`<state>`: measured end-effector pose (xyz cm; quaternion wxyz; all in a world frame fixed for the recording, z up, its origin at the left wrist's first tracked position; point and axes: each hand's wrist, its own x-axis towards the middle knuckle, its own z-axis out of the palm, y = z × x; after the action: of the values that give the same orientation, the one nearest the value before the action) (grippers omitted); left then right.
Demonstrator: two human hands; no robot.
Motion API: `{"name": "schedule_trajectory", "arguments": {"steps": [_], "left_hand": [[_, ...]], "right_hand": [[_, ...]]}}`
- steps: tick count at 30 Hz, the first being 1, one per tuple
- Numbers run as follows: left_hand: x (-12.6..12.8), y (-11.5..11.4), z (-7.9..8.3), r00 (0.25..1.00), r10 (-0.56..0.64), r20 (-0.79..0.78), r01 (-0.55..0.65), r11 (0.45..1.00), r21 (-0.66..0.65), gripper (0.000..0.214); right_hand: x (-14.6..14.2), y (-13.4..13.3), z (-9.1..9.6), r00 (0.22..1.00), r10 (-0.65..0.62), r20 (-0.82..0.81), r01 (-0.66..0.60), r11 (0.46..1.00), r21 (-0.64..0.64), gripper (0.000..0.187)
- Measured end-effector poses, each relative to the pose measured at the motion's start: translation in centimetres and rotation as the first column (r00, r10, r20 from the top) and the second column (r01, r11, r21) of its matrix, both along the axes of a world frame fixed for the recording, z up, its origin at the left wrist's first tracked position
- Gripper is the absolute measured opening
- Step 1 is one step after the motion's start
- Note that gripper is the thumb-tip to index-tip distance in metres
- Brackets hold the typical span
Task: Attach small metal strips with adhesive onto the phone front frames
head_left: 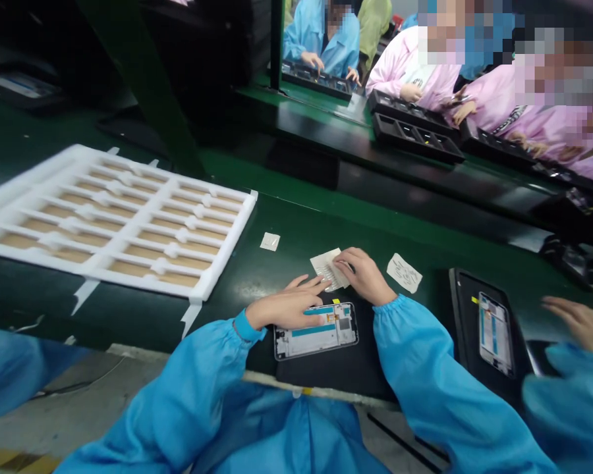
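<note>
My left hand (286,308) lies with its fingers stretched out over a phone mid-frame (316,339), its fingertips reaching the lower left edge of a pale sheet of small strips (322,264). The frame is silvery with blue bands and a small yellow tab at its upper edge, and rests on a black mat (336,378). Above the frame, my right hand (363,275) is closed in a pinch at the sheet's right part. What sits between those fingertips is too small to make out.
White foam tray (205,283) with slots stands at left. A small white square (270,241) and a sheet with dark strips (404,273) lie nearby. At right, a black tray (462,316) holds another phone frame (495,332), beside a co-worker's hand (580,322). More people sit across.
</note>
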<state>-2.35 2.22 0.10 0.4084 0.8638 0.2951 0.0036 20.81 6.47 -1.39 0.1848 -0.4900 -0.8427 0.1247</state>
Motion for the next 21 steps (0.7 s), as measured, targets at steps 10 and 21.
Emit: {"name": "schedule_trajectory", "arguments": {"steps": [10,21], "left_hand": [[-0.2,0.0,-0.3,1.0,-0.011,0.02,0.011,1.0,-0.008,0.04],[-0.1,0.2,-0.3,1.0,-0.01,0.012,0.01,1.0,-0.01,0.038]], "right_hand": [[-1.8,1.8,1.1,0.935,0.286,0.212,-0.264,0.956,-0.126,0.021],[-1.7,1.8,-0.3,0.991,0.072,-0.114,-0.09,0.984,-0.157,0.016]]}}
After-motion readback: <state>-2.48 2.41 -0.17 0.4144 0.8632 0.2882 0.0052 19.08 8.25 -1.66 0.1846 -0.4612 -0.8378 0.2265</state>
